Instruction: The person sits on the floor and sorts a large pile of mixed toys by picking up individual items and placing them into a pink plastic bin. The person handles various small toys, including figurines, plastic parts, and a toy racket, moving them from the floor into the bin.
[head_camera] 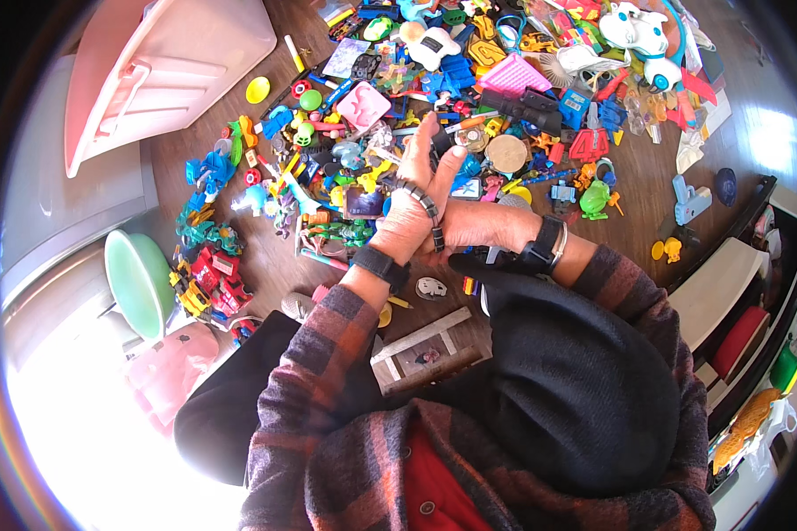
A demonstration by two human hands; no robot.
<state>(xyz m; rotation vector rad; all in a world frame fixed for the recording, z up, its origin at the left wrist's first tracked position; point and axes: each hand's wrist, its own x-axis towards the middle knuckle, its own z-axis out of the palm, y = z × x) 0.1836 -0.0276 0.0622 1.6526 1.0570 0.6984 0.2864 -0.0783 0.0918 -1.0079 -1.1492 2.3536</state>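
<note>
My left hand (425, 169) is raised over a heap of toys, its thumb apart from the fingers. A dark beaded bracelet (417, 191) loops around this hand, above a black wristband (380, 265). From the right, my right hand (465, 229) crosses beneath the left one, and its fingers pull the bracelet's lower side; the fingertips are mostly hidden. Another black band (541, 240) and a light bangle (559, 244) circle the right wrist. Close around both hands lie a round tan disc (507, 154), a yellow toy figure (374, 176) and a green toy figure (342, 232).
A pink plastic tub (192, 73) tilts at the upper left, above a green basin (136, 285). A white robot dog toy (644, 40) lies upper right; a blue toy pistol (691, 200) is near a dark shelf (787, 279). A wooden frame (432, 332) sits between my legs.
</note>
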